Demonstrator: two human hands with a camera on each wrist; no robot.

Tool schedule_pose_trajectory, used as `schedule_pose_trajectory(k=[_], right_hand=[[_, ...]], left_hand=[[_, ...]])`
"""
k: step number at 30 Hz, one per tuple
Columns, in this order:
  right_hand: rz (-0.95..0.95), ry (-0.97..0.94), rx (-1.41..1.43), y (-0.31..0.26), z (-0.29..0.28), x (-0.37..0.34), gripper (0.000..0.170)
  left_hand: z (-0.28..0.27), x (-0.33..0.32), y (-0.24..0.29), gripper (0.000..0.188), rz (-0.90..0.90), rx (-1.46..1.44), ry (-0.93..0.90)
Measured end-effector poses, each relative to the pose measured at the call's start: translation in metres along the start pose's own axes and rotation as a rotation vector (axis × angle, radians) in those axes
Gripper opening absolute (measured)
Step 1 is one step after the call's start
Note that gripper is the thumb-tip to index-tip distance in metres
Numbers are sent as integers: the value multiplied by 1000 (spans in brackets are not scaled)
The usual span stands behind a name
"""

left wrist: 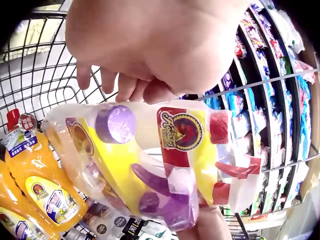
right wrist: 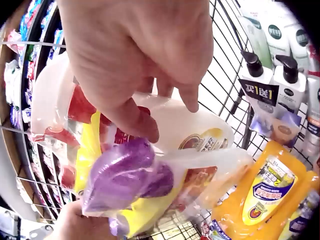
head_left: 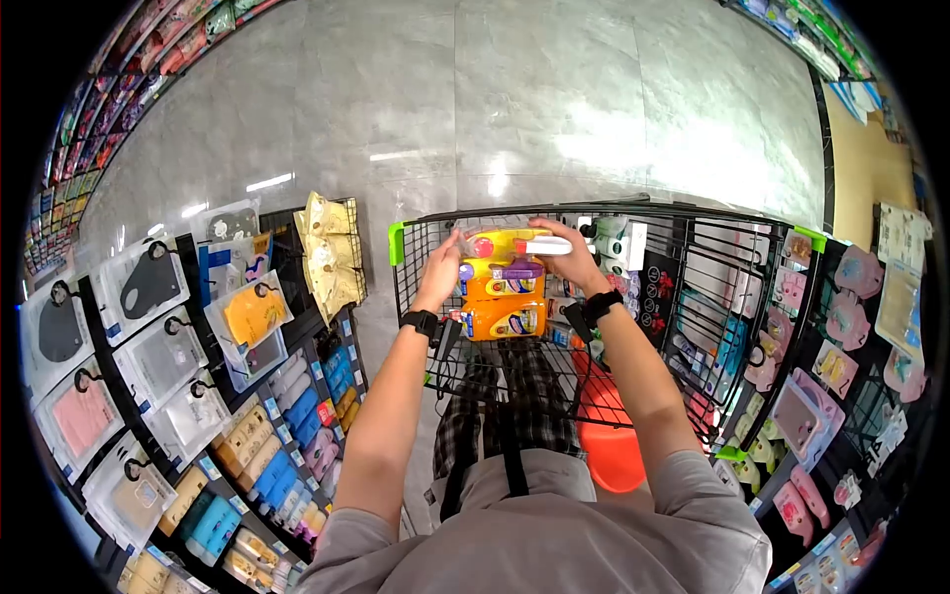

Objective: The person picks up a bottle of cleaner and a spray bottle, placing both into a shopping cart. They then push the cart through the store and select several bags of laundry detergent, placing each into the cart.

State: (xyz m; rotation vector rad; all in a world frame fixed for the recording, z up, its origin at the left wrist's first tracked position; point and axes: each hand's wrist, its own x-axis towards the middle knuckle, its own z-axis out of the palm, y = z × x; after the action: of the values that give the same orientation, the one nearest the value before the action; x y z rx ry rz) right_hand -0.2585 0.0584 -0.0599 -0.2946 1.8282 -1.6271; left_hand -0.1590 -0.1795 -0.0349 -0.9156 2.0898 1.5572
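Note:
Both hands hold a clear-wrapped pack of cleaner spray bottles (head_left: 507,246) at the far side of the shopping cart (head_left: 445,210). Purple and red trigger heads and yellow labels show through the film in the left wrist view, on the same pack (left wrist: 145,135). My left hand (head_left: 438,277) grips its left end, fingers behind the bottles. On the right end, my right hand (head_left: 574,262) curls over the top, its thumb on the wrap in the right wrist view. Orange cleaner bottles (head_left: 503,319) lie in the cart close to the pack.
White pump bottles (right wrist: 272,85) stand in the cart to the right. A red-orange plastic object (head_left: 609,455) is below the cart's near side. Shelves of hanging goods (head_left: 153,282) flank the left, and pink items (head_left: 849,317) hang at the right. Grey floor (head_left: 544,89) lies ahead.

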Motion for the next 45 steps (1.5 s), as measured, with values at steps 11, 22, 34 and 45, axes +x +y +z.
schedule_pose_trajectory(k=[11,22,34,45], right_hand=[[93,-28,-19,44,13,20,35],[474,85,127,74,-1,-17,39],[459,-157,-646,118,49,-84,26],[185,-410,-981,15,238,-146,30]], left_hand=[[7,26,-48,55,34,-184,-55],[-3,-50,-53,48,-74,-265,92],[-89,-233,-136,38,-103,18,211],[-105,-409,-398,36,-284,-144,520]])
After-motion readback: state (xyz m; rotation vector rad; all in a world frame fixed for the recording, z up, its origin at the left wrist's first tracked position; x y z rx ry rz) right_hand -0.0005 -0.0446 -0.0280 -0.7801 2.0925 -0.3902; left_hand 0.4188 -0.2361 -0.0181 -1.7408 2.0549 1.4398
